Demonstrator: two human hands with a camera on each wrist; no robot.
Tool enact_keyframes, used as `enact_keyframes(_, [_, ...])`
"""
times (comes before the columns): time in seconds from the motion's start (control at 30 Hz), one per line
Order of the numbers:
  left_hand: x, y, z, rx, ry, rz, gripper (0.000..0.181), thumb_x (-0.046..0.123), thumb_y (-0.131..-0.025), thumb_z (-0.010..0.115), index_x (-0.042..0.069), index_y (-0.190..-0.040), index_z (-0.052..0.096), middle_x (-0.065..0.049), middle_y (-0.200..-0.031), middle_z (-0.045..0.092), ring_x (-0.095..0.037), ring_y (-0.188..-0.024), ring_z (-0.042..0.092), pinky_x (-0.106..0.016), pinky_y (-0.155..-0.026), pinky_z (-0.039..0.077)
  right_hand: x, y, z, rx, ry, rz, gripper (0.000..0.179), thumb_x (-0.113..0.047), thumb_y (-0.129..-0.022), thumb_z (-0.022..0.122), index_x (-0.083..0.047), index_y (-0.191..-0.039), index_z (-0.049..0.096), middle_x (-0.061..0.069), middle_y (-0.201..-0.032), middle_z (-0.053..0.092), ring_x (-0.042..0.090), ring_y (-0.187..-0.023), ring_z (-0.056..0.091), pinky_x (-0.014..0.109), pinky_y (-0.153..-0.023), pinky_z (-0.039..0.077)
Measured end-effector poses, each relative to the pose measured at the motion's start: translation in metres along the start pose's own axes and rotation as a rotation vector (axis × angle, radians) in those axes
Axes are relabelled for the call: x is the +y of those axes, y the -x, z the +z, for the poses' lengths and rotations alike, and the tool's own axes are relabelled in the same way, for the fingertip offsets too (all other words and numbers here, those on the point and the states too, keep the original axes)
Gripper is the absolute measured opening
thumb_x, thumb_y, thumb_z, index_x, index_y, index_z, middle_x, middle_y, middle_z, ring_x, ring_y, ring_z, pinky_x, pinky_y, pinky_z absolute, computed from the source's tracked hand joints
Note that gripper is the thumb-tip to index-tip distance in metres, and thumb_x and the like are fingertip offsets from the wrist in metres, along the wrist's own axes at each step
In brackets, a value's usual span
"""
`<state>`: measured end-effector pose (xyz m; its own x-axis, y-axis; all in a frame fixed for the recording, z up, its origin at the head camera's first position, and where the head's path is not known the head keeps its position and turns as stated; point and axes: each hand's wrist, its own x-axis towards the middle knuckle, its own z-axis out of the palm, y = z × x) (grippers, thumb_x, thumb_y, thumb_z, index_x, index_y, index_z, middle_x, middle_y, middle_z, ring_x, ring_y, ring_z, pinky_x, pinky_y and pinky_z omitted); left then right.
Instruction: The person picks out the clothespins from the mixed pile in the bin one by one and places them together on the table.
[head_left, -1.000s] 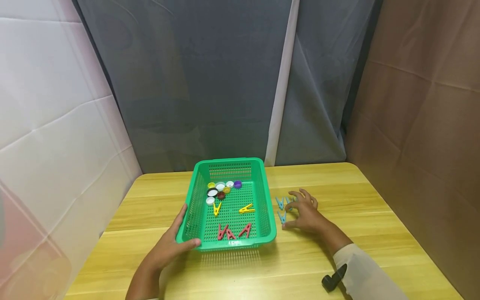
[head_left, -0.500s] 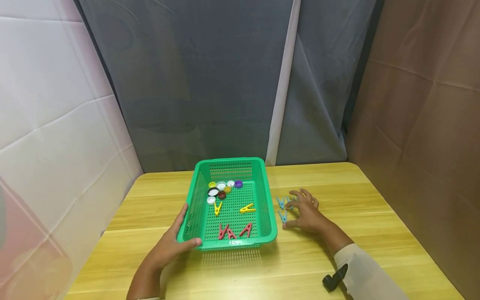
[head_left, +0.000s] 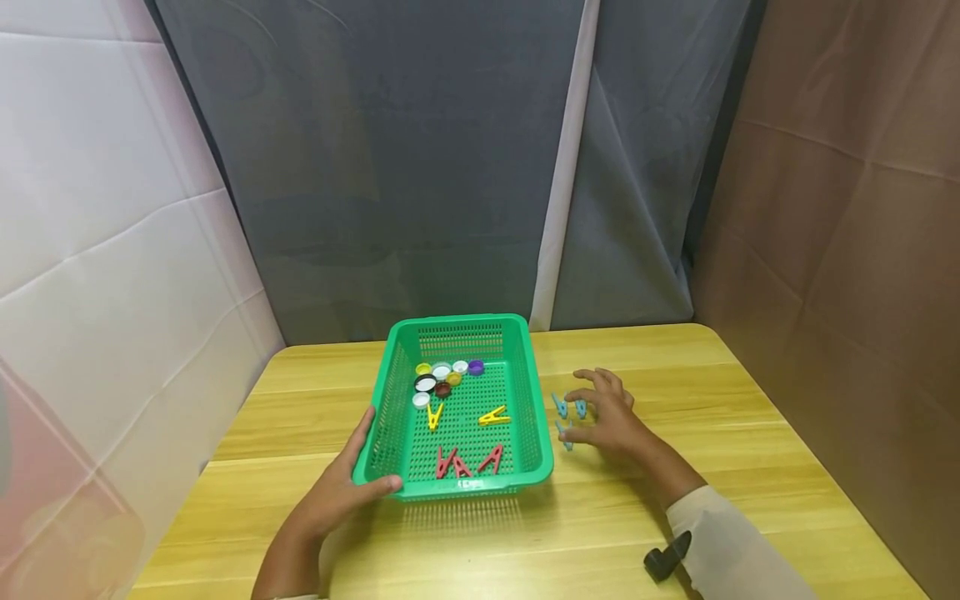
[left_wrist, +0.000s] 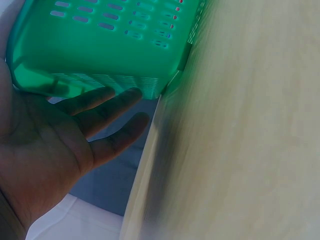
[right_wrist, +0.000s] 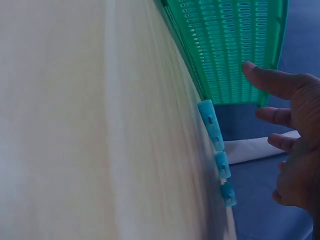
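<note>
A green plastic basket (head_left: pixel 531 400) stands on the table. Inside lie several bottle caps (head_left: pixel 441 372), two yellow clothespins (head_left: pixel 493 417) and three red clothespins (head_left: pixel 491 458). My left hand (head_left: pixel 337 493) spans its near left corner: the thumb rests on the front rim, while the fingers stretch along the outer left wall. To the right of the basket lie three light blue clothespins (head_left: pixel 560 406), also lined up on the table in the right wrist view. Over them hovers my right hand (head_left: pixel 611 421), fingers spread, thumb overlapping the nearest one in the head view; it holds nothing.
The yellow wooden table (head_left: pixel 720 467) ends at a grey curtain (head_left: pixel 450 183) behind. A white cloth wall (head_left: pixel 120 217) flanks it on the left, a brown one (head_left: pixel 840 250) on the right. A black device (head_left: pixel 666 560) is by the right sleeve.
My right hand has shifted slightly away from me over the blue clothespins; its thumb has moved across the nearest one. The left hand and the basket have stayed in place.
</note>
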<state>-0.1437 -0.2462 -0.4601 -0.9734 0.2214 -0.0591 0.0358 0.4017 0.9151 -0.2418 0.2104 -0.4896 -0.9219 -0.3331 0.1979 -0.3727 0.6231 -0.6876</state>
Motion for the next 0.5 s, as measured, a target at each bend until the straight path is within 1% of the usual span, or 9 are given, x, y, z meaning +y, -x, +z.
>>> enact_keyframes(0.13, [0.001,0.000,0.000,0.000,-0.001,-0.003,0.122,0.026,-0.094,0.084,0.031,-0.177,-0.005,-0.026,-0.183,0.004,-0.057,-0.161,0.028,-0.074,-0.124,0.032,-0.006,-0.002,-0.002,0.036,0.005,0.030,0.055,-0.030,-0.090,0.092,-0.003,-0.135,0.074,0.020,-0.172,0.037,0.054,-0.164,0.010,0.082,-0.118,0.006])
enact_keyframes(0.3, [0.001,0.001,0.001,0.001,0.002,-0.009,0.123,0.026,-0.093,0.085,0.033,-0.177,-0.004,-0.025,-0.184,0.003,-0.059,-0.164,0.021,-0.079,-0.124,0.028,-0.016,-0.004,-0.008,0.074,0.000,0.043,0.051,-0.026,-0.093,0.088,-0.001,-0.135,0.072,0.024,-0.170,0.039,0.056,-0.162,0.014,0.085,-0.116,0.011])
enact_keyframes(0.37, [0.001,0.001,0.001,0.000,0.006,-0.012,0.123,0.027,-0.093,0.085,0.034,-0.177,-0.004,-0.025,-0.184,0.002,-0.059,-0.165,0.018,-0.080,-0.124,0.026,-0.020,-0.005,-0.011,0.075,-0.004,0.045,0.051,-0.026,-0.095,0.087,-0.002,-0.136,0.071,0.023,-0.170,0.039,0.055,-0.162,0.015,0.086,-0.117,0.011])
enact_keyframes(0.43, [0.001,0.001,0.001,0.002,0.006,-0.013,0.123,0.027,-0.093,0.085,0.033,-0.177,-0.005,-0.024,-0.184,0.002,-0.059,-0.165,0.017,-0.080,-0.124,0.025,-0.025,-0.006,-0.014,0.066,-0.010,0.049,0.051,-0.026,-0.097,0.085,-0.002,-0.139,0.070,0.022,-0.171,0.037,0.055,-0.162,0.015,0.087,-0.118,0.011])
enact_keyframes(0.5, [0.000,0.001,0.001,-0.001,0.007,-0.013,0.123,0.026,-0.093,0.085,0.033,-0.177,-0.005,-0.025,-0.184,0.002,-0.059,-0.164,0.020,-0.079,-0.125,0.027,-0.030,-0.007,-0.018,0.056,-0.015,0.043,0.051,-0.025,-0.098,0.083,-0.001,-0.141,0.068,0.022,-0.172,0.035,0.055,-0.162,0.018,0.086,-0.121,0.017])
